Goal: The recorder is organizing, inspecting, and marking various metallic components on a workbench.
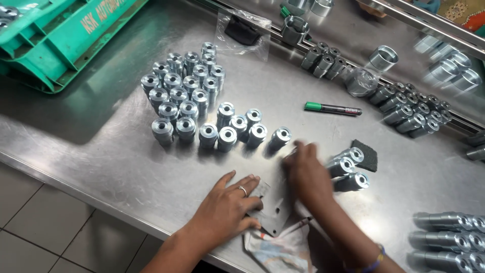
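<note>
Left hand (230, 202) fingers spread flat on grey plate (275, 210).

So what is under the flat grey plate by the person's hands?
A crumpled cloth lies beneath the grey plate and sticks out at the near table edge. The left hand presses on the plate's left part, hiding what is there. How far the cloth runs underneath cannot be seen.

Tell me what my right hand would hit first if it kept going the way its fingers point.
Probably the metal cylinder at the row's end, just beyond the right hand; motion blur makes the line uncertain.
</note>
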